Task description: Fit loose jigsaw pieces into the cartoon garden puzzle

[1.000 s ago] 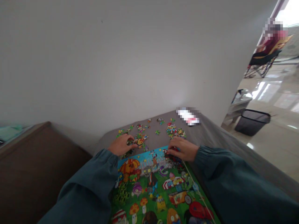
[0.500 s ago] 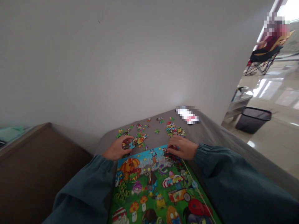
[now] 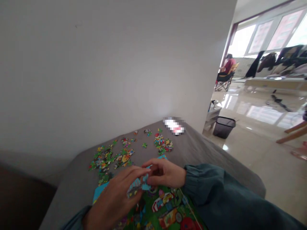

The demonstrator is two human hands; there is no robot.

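Observation:
My left hand [image 3: 117,193] is curved over the upper part of a printed jigsaw picture [image 3: 165,201], its fingertips closed on a light blue puzzle piece [image 3: 145,182]. Meeting it from the right, my right hand [image 3: 165,174] has its thumb and fingers pinched at the same piece. The picture shows cartoon figures on a green ground with a blue strip along its far edge. Both hands cover much of its upper half. Beyond them lie a loose heap of puzzle pieces [image 3: 103,159] on the left and a smaller heap [image 3: 163,143] on the right.
The surface under the picture has a grey cloth [image 3: 203,153] over it. A blurred-out phone-like object [image 3: 174,126] lies near the wall [image 3: 120,64]. A black mesh bin [image 3: 224,127] stands on the shiny floor. A person [image 3: 229,65] sits in a folding chair farther off.
My hands were apart, the left near the left heap with a light blue piece, the right at the picture's top edge. They have come together over the picture. The view has turned right.

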